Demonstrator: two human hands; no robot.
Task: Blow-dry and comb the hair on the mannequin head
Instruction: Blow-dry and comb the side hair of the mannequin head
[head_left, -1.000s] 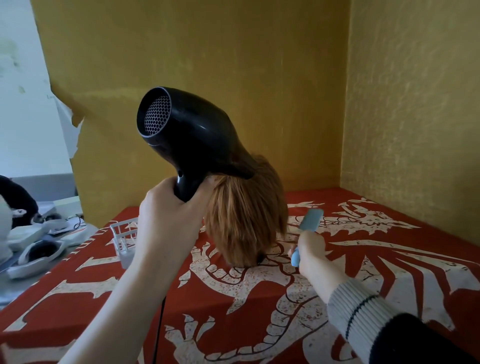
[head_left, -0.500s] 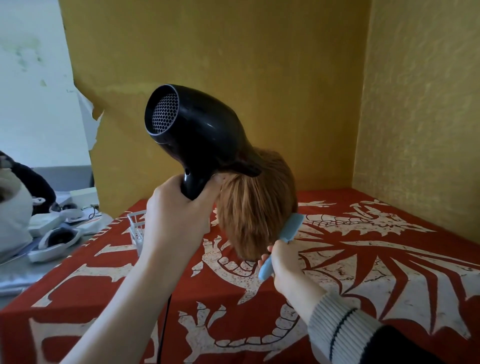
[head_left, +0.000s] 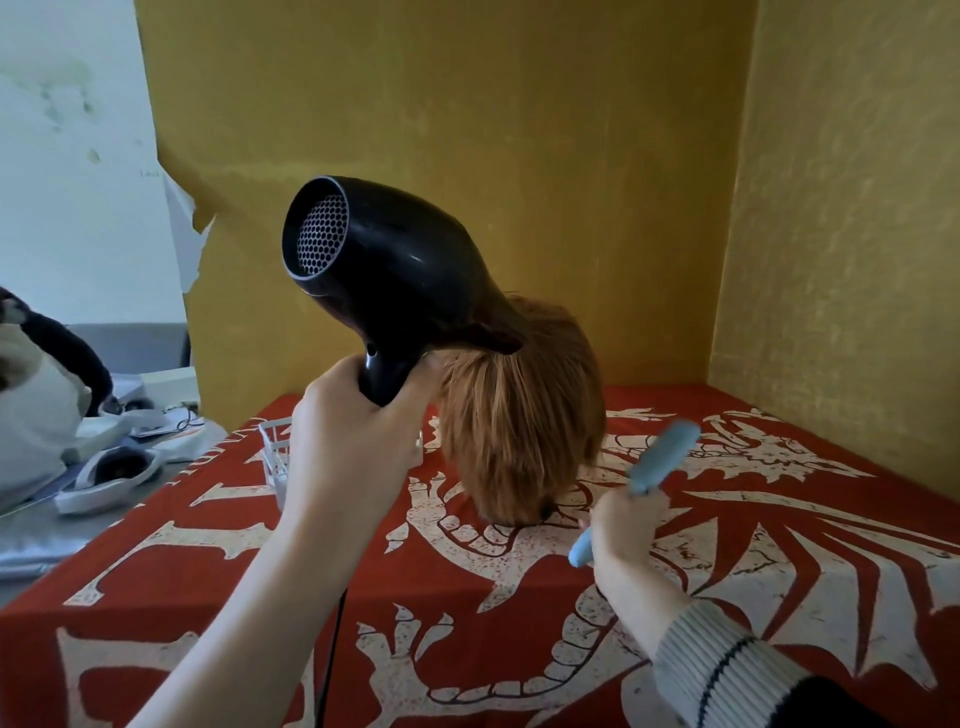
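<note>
The mannequin head (head_left: 524, 415) stands on the red cloth with its orange-brown hair hanging straight down toward me. My left hand (head_left: 358, 441) grips the handle of a black hair dryer (head_left: 389, 275), whose nozzle points down at the top of the hair and touches or nearly touches it. Its cord drops below my wrist. My right hand (head_left: 623, 519) holds a light blue comb (head_left: 660, 457) just right of the hair, apart from it, with the comb tilted up to the right.
A table under a red cloth with a white dragon print (head_left: 779, 545) sits in a corner of yellow walls (head_left: 519, 156). A small white basket (head_left: 275, 452) stands left of the mannequin. White objects (head_left: 104, 467) lie on a grey surface at far left.
My right hand has drawn the comb out of the lower hair and moved it to the right, clear of the strands. The dryer stays aimed at the top of the hair.
</note>
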